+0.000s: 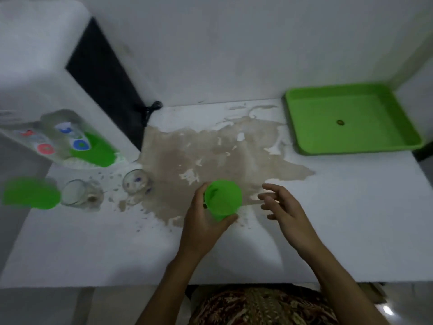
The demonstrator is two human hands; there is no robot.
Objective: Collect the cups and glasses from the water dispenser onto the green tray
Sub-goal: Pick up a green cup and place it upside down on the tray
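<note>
Green cup (222, 200) gripped in left hand (203, 221).

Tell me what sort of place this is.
Probably a home or small pantry corner: a white water dispenser stands against a plain wall, glasses and a green tray sit on a worn white table with peeling surface. The left hand holds a green cup.

Glossy plastic green tray (304, 127); clear glass tumblers (137, 184); tabletop (93, 242) white coating peeling
</note>
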